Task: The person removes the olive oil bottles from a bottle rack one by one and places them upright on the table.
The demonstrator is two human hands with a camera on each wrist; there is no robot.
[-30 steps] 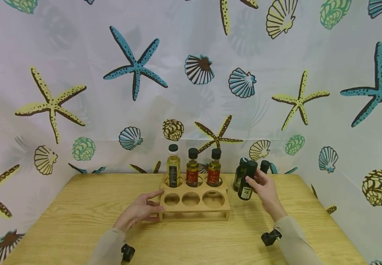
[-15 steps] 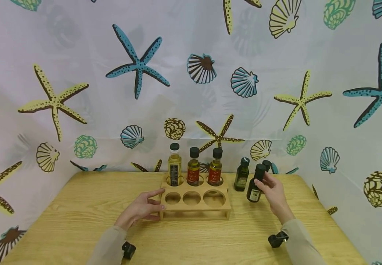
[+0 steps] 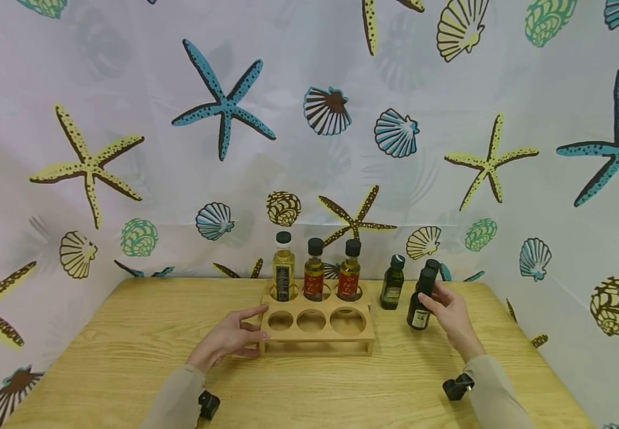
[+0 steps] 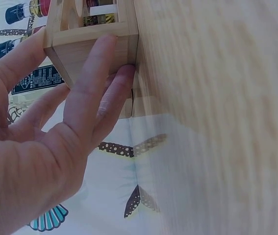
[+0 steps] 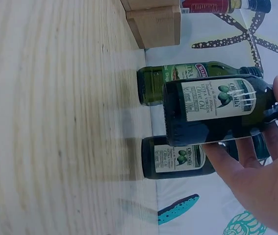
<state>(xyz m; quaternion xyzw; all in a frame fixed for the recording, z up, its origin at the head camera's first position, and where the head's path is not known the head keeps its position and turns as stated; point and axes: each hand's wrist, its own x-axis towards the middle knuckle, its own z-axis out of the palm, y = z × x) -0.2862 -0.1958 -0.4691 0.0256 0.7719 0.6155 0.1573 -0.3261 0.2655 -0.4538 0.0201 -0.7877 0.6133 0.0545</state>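
Observation:
My right hand [image 3: 451,314] grips a dark olive oil bottle [image 3: 419,308] by its upper part. In the right wrist view the held bottle [image 5: 217,105], with its cream label, has its base a little off the table. Behind it stands a similar dark olive oil bottle [image 5: 178,159], partly hidden, and a green oil bottle [image 3: 392,283] is to its left. My left hand [image 3: 230,335] touches the left end of a two-tier wooden bottle rack [image 3: 317,330]; its fingers [image 4: 87,93] lie fairly straight against the end panel.
The rack's back row holds a yellow oil bottle [image 3: 283,268] and two red-labelled bottles [image 3: 313,277]. Three round holes in its front row hold nothing. A white curtain [image 3: 309,173] printed with shells and starfish encloses the wooden table [image 3: 309,393].
My right hand has moved right with the olive oil bottle, away from the green bottle and in front of the other dark one. The left hand stays at the rack.

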